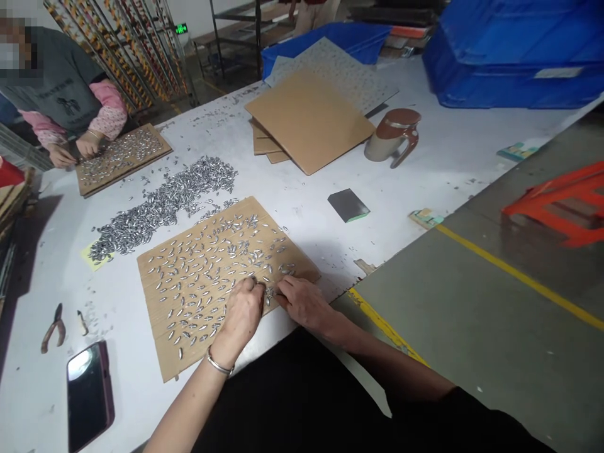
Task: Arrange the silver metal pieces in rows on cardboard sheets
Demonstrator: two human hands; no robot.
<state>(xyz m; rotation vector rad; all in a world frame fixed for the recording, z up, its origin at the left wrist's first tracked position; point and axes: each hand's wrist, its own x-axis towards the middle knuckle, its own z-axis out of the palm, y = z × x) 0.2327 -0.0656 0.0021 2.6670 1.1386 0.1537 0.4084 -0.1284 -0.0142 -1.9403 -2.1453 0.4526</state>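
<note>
A brown cardboard sheet (153, 296) lies on the table in front of me, with many small silver spindle-shaped metal pieces (180, 353) spread over it. My left hand (244, 309) rests at the sheet's near right part, its fingers curled down and together. Close beside it, my right hand (304, 303) is also closed, fingertips pointing left at a few of the pieces between the hands. What the fingertips pinch is too small and partly hidden to tell. Beyond the sheet, a long heap of the same metal pieces (163, 204) lies on the table.
Pliers (55, 328) and a phone (89, 396) lie at the left. A dark block (348, 205), a lidded mug (392, 135) and stacked cardboard (311, 119) stand beyond. Blue crates (509, 56) are at back right. Across the table, a co-worker's hands (89, 145) touch another filled board (160, 151).
</note>
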